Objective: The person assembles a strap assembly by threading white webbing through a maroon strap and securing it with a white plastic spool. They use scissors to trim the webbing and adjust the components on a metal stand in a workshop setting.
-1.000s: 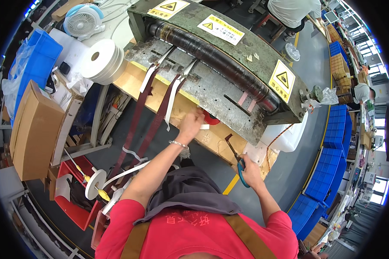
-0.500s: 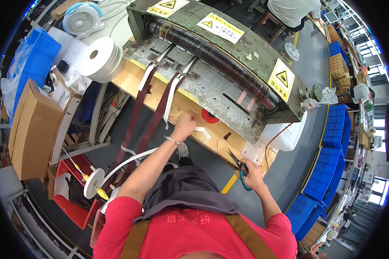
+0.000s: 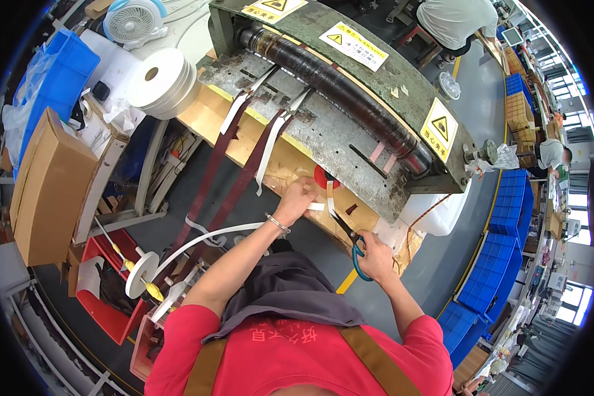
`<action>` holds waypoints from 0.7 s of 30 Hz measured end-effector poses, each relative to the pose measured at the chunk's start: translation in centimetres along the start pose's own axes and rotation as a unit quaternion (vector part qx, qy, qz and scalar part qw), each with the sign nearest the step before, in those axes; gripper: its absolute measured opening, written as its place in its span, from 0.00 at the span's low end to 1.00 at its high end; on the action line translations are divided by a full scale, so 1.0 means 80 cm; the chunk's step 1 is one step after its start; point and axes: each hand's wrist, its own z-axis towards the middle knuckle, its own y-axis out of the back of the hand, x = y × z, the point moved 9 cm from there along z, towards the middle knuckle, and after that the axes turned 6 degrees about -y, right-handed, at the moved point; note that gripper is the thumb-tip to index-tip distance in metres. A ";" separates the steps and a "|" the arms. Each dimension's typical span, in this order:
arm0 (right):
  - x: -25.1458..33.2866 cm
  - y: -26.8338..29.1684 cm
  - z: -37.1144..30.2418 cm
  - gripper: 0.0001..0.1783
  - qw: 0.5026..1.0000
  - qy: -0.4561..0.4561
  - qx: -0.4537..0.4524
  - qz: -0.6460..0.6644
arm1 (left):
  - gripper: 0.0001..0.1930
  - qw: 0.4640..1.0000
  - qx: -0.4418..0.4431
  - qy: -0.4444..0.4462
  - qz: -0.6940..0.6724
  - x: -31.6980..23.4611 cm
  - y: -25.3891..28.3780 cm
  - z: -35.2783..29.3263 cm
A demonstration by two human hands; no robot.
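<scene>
My left hand (image 3: 298,200) is closed on a white strip (image 3: 244,226), which runs up from a white reel (image 3: 142,273); its short end pokes out past the fingers. My right hand (image 3: 375,256) grips scissors (image 3: 358,254) with teal handles and dark blades. The blade tips are beside a short pale strip (image 3: 330,192) hanging from a red roll (image 3: 323,176) at the machine's front edge. Two maroon bands (image 3: 211,169) with white strips at their upper ends lead to the dark roller (image 3: 330,86) of a green machine (image 3: 402,72).
A stack of white spools (image 3: 158,82) and a fan (image 3: 133,21) stand at the left, near a cardboard box (image 3: 49,191) and a red bin (image 3: 102,297). Blue crates (image 3: 488,270) line the right aisle. A person in white (image 3: 452,23) sits beyond the machine.
My left hand has moved slightly right with the white strip. My right hand has brought the scissors up and left, to the pale strip that now hangs from the red roll.
</scene>
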 end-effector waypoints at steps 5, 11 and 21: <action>0.001 0.000 0.005 0.22 0.999 0.028 -0.006 -0.021 | 0.09 0.990 0.008 0.056 -0.128 0.006 0.030 -0.018; 0.022 0.002 0.026 0.20 0.996 0.002 -0.028 -0.085 | 0.12 0.983 0.021 0.063 -0.170 0.006 0.051 -0.047; -0.063 0.070 -0.026 0.19 0.972 -0.129 -0.105 -0.166 | 0.24 0.952 -0.116 0.071 -0.275 0.050 0.149 -0.108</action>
